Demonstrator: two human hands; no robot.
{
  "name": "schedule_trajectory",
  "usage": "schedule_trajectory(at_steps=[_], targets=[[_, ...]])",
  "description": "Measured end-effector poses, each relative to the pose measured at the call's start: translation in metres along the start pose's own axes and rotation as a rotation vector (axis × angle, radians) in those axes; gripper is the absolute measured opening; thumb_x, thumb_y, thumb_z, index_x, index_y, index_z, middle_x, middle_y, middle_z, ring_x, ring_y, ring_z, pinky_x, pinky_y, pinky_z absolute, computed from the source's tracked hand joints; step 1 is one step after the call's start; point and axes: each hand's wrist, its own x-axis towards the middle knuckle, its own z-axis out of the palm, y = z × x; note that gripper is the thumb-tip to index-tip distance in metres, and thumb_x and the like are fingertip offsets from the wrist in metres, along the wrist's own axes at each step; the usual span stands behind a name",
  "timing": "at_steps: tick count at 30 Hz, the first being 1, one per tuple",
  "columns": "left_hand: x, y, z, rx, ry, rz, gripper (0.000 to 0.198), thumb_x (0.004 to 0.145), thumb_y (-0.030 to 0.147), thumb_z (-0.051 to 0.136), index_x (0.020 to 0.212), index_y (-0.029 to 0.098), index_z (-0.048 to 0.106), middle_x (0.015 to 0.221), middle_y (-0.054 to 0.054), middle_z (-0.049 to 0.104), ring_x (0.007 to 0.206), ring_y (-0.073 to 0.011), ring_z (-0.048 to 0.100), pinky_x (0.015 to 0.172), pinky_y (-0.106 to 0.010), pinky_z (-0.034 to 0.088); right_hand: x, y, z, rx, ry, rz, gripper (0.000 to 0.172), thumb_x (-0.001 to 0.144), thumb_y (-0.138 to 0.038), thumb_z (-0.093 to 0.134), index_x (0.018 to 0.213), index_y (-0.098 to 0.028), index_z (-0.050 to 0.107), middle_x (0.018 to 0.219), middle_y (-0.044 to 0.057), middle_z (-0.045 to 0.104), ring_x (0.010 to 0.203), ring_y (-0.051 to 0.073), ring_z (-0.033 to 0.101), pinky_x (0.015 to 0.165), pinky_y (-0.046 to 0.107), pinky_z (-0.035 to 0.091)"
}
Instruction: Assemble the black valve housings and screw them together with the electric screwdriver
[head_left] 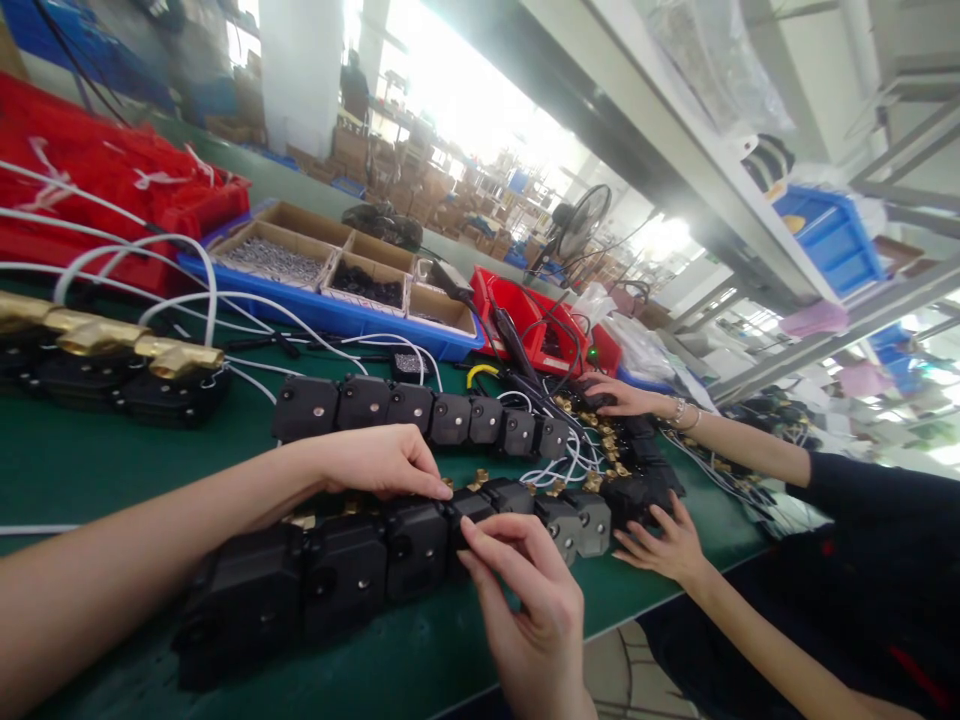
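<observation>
One black box [471, 503] is sitting mid-row on the surface [67, 465]; our left hand [394, 462] and right hand [532, 585] are pinching narrowly there; we cannot tell what either grip is holding. Beyond, white cables [576, 455] are tangling; a co-worker's hand [671, 545] is partly hiding another box [637, 495].

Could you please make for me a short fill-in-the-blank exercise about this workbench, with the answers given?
The left hand and right hand are both at a housing coloured ____.
The compartmented tray has outer walls coloured ____.
Beyond the red bins at centre stands a round, caged ____.

Missing words: black; blue; fan.
</observation>
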Motion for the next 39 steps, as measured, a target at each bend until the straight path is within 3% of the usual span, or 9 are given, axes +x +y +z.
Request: schedule_trajectory(at_steps=[5,9,13,18,23,28,33,39], targets=[[0.0,-0.001,0.0,-0.012,0.002,-0.009,0.052,0.072,0.062,0.068,0.073,0.009,0.073,0.056,-0.001,0.045,0.049,-0.0083,0.031,0.044,-0.021,0.019,0.0,-0.001,-0.002,-0.059,-0.041,-0.048,0.02,0.091,-0.007,0.059,0.105,-0.015,0.07,0.083,0.005,0.066,0.072,0.011,0.066,0.067,0.018,0.054],[-0.001,0.001,0.0,-0.012,0.003,-0.017,0.051,0.072,0.061,0.069,0.071,0.01,0.073,0.054,0.001,0.041,0.047,-0.0074,0.029,0.043,-0.021,0.016,-0.007,-0.004,0.007,-0.143,0.07,0.022,0.006,0.093,-0.018,0.061,0.09,-0.017,0.067,0.075,0.002,0.062,0.063,0.01,0.061,0.057,0.018,0.05],[-0.001,0.002,0.0,-0.005,0.009,-0.008,0.05,0.071,0.06,0.069,0.068,0.01,0.072,0.051,0.003,0.036,0.046,-0.0071,0.026,0.042,-0.022,0.014,-0.014,-0.006,0.018,-0.174,0.168,0.138,0.013,0.093,-0.025,0.063,0.082,-0.019,0.063,0.074,0.0,0.059,0.06,0.01,0.057,0.053,0.019,0.047],[-0.001,0.001,0.001,-0.013,0.011,-0.02,0.049,0.069,0.059,0.071,0.071,0.01,0.073,0.053,0.002,0.041,0.047,-0.0075,0.029,0.043,-0.021,0.016,-0.014,-0.011,0.023,-0.175,0.222,0.177,0.01,0.092,-0.024,0.064,0.083,-0.019,0.065,0.074,0.001,0.061,0.059,0.011,0.06,0.052,0.018,0.049],[0.0,0.002,0.002,-0.024,0.022,-0.041,0.05,0.068,0.061,0.072,0.07,0.011,0.073,0.054,0.002,0.042,0.048,-0.0078,0.03,0.043,-0.021,0.017,-0.015,-0.012,0.022,-0.069,0.256,0.162,0.005,0.089,-0.015,0.065,0.093,-0.019,0.068,0.081,0.003,0.065,0.068,0.011,0.065,0.062,0.018,0.054],[-0.001,0.003,0.002,-0.045,0.019,-0.048,0.045,0.066,0.056,0.075,0.067,0.011,0.07,0.052,0.002,0.042,0.048,-0.0075,0.031,0.043,-0.021,0.017,-0.013,-0.015,0.021,-0.067,0.224,0.101,0.021,0.089,-0.009,0.062,0.105,-0.02,0.07,0.086,0.003,0.064,0.075,0.011,0.065,0.067,0.018,0.054],[-0.002,0.004,0.003,-0.051,0.011,-0.046,0.046,0.067,0.057,0.074,0.065,0.011,0.07,0.05,0.004,0.037,0.046,-0.0067,0.027,0.042,-0.021,0.014,-0.015,-0.016,0.022,-0.034,0.221,0.158,0.019,0.089,-0.01,0.06,0.103,-0.02,0.067,0.083,0.003,0.063,0.071,0.012,0.064,0.066,0.02,0.055],[0.0,0.002,0.003,-0.046,0.007,-0.045,0.049,0.067,0.06,0.073,0.068,0.011,0.071,0.055,0.001,0.043,0.048,-0.0075,0.031,0.043,-0.02,0.017,-0.013,-0.014,0.014,-0.017,0.143,0.17,0.02,0.091,-0.01,0.057,0.099,-0.023,0.071,0.086,0.003,0.065,0.077,0.012,0.066,0.068,0.019,0.054]])
